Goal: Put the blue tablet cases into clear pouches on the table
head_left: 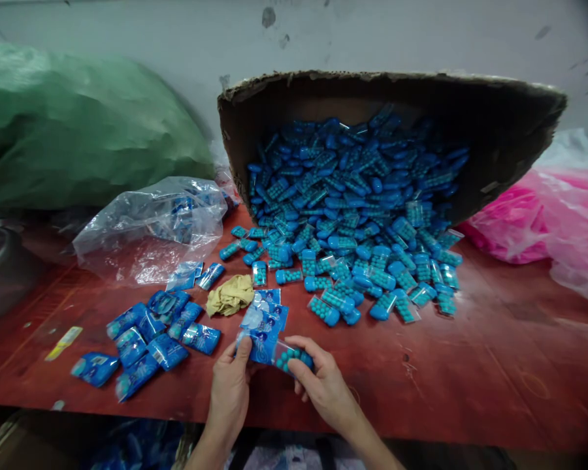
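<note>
My left hand (pixel 229 385) pinches a blue printed sleeve (pixel 259 346) between thumb and fingers near the table's front edge. With my right hand (pixel 326 385) I grip a small clear bottle of turquoise balls (pixel 285 356), its end against the sleeve's right side. How far the bottle is inside the sleeve I cannot tell. More flat blue sleeves (pixel 264 312) lie just beyond my hands, beside a crumpled yellow cloth (pixel 231 295). To the left is a loose group of blue wrapped packs (pixel 149 346).
A tipped cardboard box (pixel 514 124) spills many small blue bottles (pixel 353 215) onto the red table (pixel 470 372). A clear plastic bag (pixel 127 222) and large green sack (pixel 78 130) stand left. Pink bagged material (pixel 524 222) sits right. A yellow strip (pixel 63 343) lies left.
</note>
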Demonstrator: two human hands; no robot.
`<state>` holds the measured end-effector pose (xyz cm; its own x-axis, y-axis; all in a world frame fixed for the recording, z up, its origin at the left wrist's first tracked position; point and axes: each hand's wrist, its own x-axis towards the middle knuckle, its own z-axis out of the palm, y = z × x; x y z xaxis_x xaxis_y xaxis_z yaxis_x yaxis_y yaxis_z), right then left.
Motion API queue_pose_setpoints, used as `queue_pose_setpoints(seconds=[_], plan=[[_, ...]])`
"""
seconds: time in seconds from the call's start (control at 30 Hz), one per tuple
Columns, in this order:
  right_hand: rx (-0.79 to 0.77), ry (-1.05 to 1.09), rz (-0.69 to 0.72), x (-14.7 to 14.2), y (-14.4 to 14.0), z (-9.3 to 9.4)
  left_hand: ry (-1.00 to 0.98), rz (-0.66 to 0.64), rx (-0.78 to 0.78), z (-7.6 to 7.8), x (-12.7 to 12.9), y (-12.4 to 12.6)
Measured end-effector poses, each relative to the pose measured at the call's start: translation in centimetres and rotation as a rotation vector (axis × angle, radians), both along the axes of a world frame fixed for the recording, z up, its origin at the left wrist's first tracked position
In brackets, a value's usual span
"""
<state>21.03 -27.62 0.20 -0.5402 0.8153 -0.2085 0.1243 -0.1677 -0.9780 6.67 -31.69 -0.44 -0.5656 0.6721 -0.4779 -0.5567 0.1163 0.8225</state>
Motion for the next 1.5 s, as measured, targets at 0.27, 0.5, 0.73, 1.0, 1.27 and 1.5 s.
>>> queue_pose_setpoints(seconds=[0.27, 0.5, 0.73, 1.0, 1.27, 1.5], plan=[[-0.039, 0.002, 0.064, 0.1, 0.8, -0.1, -0.06, 0.011, 0.04, 0.3, 0.1, 0.3], [0.001, -0.017, -0.064, -0.8, -0.3, -0.8, 0.05, -0.04, -0.006, -1.3, 0.2, -0.1], [0.138, -0.07, -0.157, -1.7, -1.1, -1.9, -0.327, -0.097, 0.079, -0.5, 0.8, 0.3], [0.211, -0.04, -0.163, -1.8, -1.3, -1.6, -0.296, -0.118, 0.012, -0.2, 1.3, 0.3], [-0.285, 0.288, 0.081, -0.9, 0.1, -1.4, -0.284, -0.211, 0.037, 0.2, 0.7, 0.2], [0.052, 0.196, -0.011, -0.3, 0.3, -0.8, -0.491, -0.326, 0.123, 0.4, 0.7, -0.3]])
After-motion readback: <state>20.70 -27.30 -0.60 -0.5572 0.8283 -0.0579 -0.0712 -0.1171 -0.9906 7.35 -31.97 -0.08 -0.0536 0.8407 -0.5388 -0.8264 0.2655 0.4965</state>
